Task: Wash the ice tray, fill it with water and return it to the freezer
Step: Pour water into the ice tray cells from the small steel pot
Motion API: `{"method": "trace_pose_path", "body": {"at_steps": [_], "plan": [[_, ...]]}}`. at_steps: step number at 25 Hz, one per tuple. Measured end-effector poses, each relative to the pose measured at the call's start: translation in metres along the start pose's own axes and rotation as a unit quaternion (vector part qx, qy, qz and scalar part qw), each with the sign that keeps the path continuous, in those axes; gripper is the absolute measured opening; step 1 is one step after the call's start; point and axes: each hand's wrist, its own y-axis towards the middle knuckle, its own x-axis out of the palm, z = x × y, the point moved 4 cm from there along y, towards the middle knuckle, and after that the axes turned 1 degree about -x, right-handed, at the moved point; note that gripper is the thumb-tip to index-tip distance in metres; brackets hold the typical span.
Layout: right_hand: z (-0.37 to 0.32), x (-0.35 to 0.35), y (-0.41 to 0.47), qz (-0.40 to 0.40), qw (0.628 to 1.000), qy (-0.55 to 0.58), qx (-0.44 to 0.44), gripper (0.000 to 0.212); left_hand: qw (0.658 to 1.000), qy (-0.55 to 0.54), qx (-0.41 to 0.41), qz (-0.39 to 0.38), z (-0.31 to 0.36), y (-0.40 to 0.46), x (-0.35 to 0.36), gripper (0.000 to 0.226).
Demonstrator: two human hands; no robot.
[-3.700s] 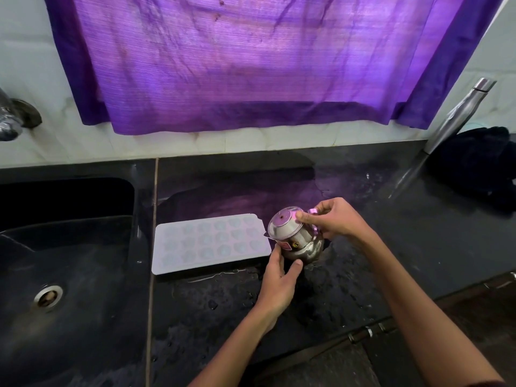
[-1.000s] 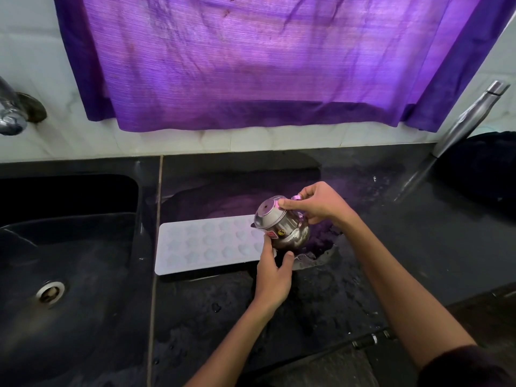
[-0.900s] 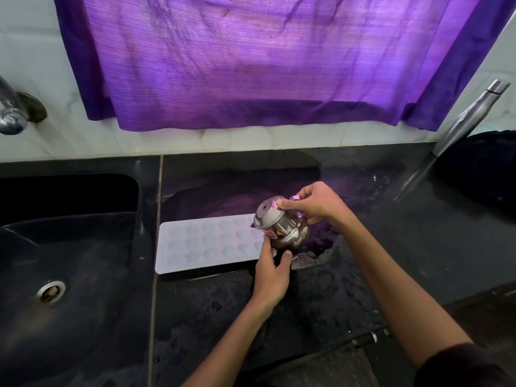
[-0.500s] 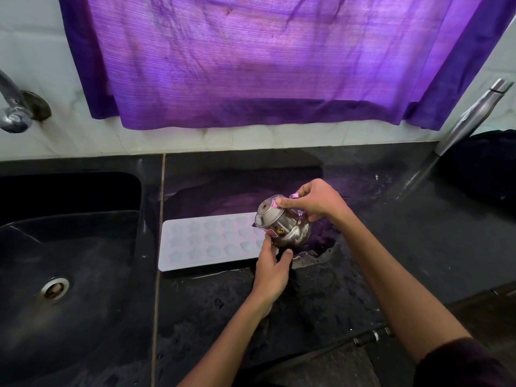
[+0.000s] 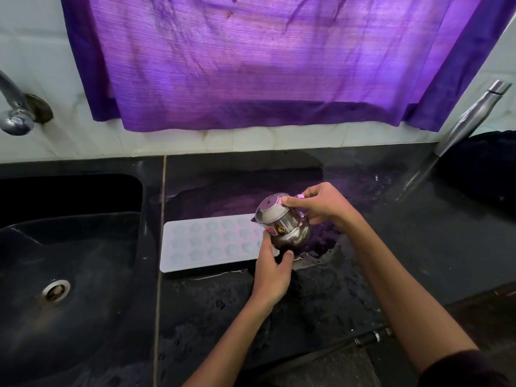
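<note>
A pale ice tray [image 5: 212,244] with rows of shaped cells lies flat on the wet black counter [image 5: 349,280], just right of the sink. Over its right end a small steel pot [image 5: 282,223] is tipped, mouth toward the tray. My right hand [image 5: 321,203] grips the pot at its rim and side. My left hand [image 5: 272,270] cups the pot's lower side from below, fingers touching the tray's right edge. The tray's right end is hidden behind the pot and hand.
A black sink [image 5: 69,261] with a metal drain [image 5: 57,290] fills the left. A steel tap [image 5: 14,107] juts from the tiled wall. A purple curtain [image 5: 251,60] hangs behind. A steel bottle [image 5: 472,115] leans beside dark cloth [image 5: 485,166] at the right.
The pot has tilted slightly more over the tray's right end. Both hands keep their hold, and the tray has not moved on the counter.
</note>
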Motion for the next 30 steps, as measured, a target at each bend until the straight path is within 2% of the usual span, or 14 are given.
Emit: {"method": "trace_pose_path", "body": {"at_steps": [6,9,15,21,30], "plan": [[0.009,-0.002,-0.015,-0.007,0.995,0.098,0.004,0.035,0.997,0.049,0.024,0.048,0.009,-0.017,0.004,0.065],[0.011,-0.001,-0.018,-0.008,0.998,0.061,-0.001,0.037,0.998,0.032,0.007,0.051,0.008,-0.028,0.01,0.061],[0.014,0.005,-0.017,0.013,0.999,-0.03,0.008,0.049,0.999,0.012,-0.032,0.027,-0.007,-0.031,0.016,0.068],[0.009,0.008,-0.018,0.026,0.998,-0.054,0.004,0.05,0.998,-0.014,-0.059,0.012,-0.021,-0.023,0.015,0.073],[0.003,0.002,-0.022,0.033,0.997,-0.075,0.006,0.047,0.998,-0.029,-0.049,-0.008,-0.019,-0.021,0.016,0.069]]}}
